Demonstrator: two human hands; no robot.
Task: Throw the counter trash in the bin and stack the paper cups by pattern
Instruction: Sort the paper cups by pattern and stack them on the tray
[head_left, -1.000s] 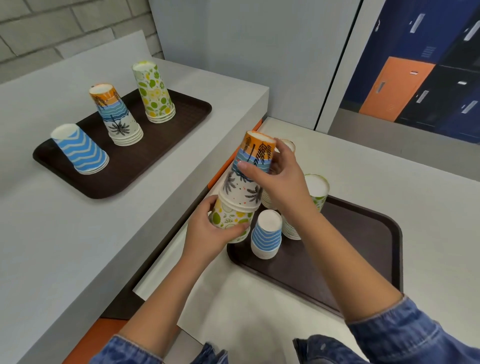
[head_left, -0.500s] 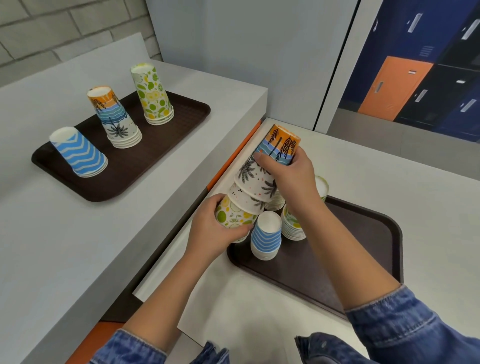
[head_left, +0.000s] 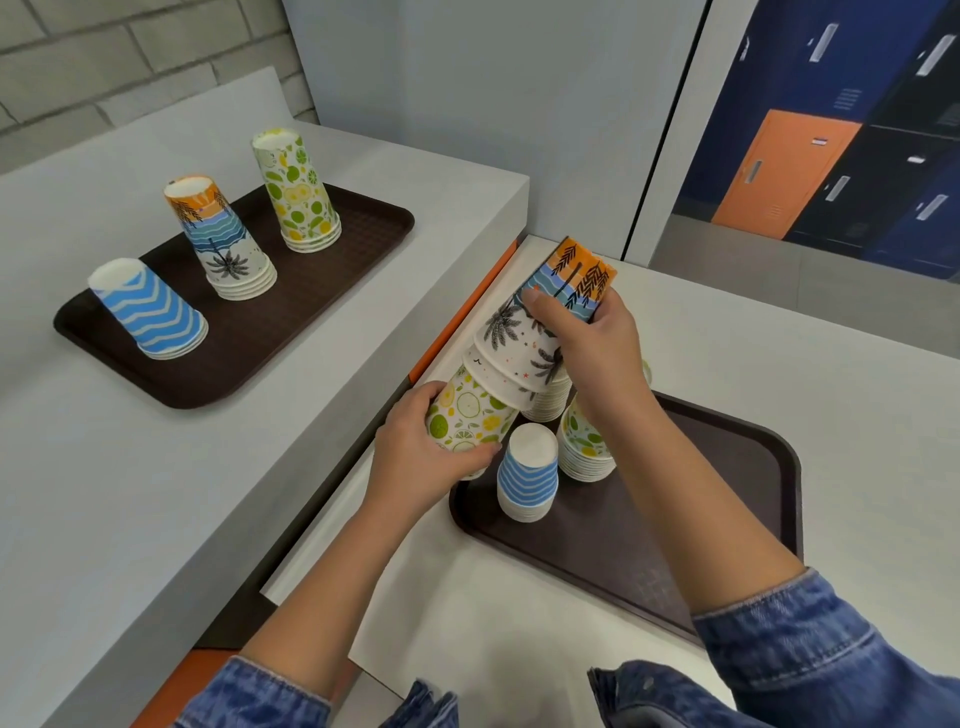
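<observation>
Nearest, two denim sleeves frame the bare forearms reaching onto the lower counter (head_left: 779, 353). The left hand (head_left: 415, 457) curls round the citrus-print cup (head_left: 467, 415) at the low end of a nested, mixed-pattern stack (head_left: 511, 358). The right hand (head_left: 597, 348), a little farther off, grips the stack's upper part, thumb and fingers wrapped round the palm-print cups just below the orange top cup (head_left: 576, 275). The hands are apart, one at each end of the stack. The stack is tilted, its long axis running from lower left up to the right and away, closed bases toward the high end, open mouths toward the left hand. It hangs over the left edge of the near tray (head_left: 727, 519).

On that tray, just beside the left hand, stands an upside-down blue-striped stack (head_left: 527, 478). Behind it are a citrus stack (head_left: 584, 447) and a pale stack (head_left: 550, 405), partly hidden.

Farther off, on the higher counter (head_left: 130, 493), a second dark tray (head_left: 322, 275) carries three upside-down stacks, well apart: blue zigzag (head_left: 150, 312), sunset-and-palm (head_left: 221, 239) and tall citrus (head_left: 296, 192).
</observation>
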